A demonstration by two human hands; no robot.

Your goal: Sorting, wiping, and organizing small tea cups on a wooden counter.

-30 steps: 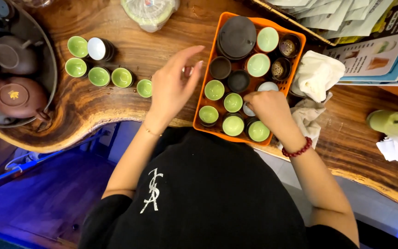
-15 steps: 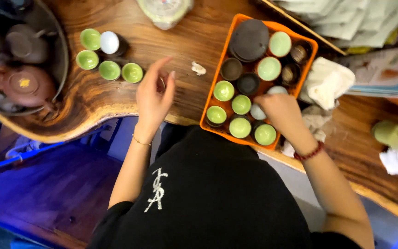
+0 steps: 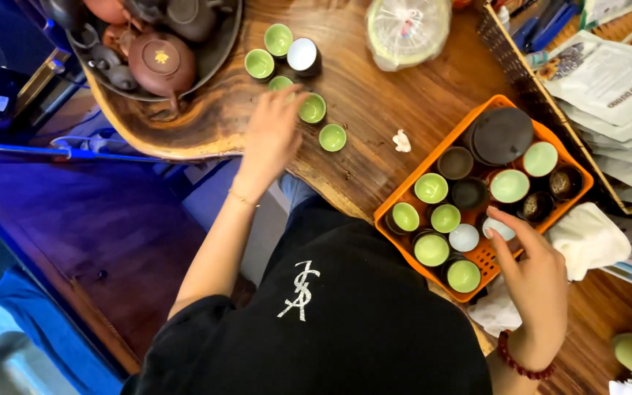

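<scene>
left hand [image 3: 272,132] lying open-fingered, touching green cups [image 3: 312,108] at its fingertips on the wooden table [image 3: 374,102]; right hand [image 3: 539,281] pinching a pale cup [image 3: 497,228] inside the orange tray [image 3: 411,196] just ahead of it.

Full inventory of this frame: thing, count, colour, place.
Loose small cups: five in view, four green inside, one white inside, on the wooden table by the left hand.
Orange basket: one, table right, holding green, white and dark cups plus a dark round lid.
Dark tray: one, top left, carrying brown teapots.
Clear plastic bag: one, top centre.
White cloth: one, right of the basket.
Printed papers: a stack, top right.
Left hand: fingers over the loose cups.
Right hand: fingers at the basket's near right corner; red bead bracelet on the wrist.
</scene>
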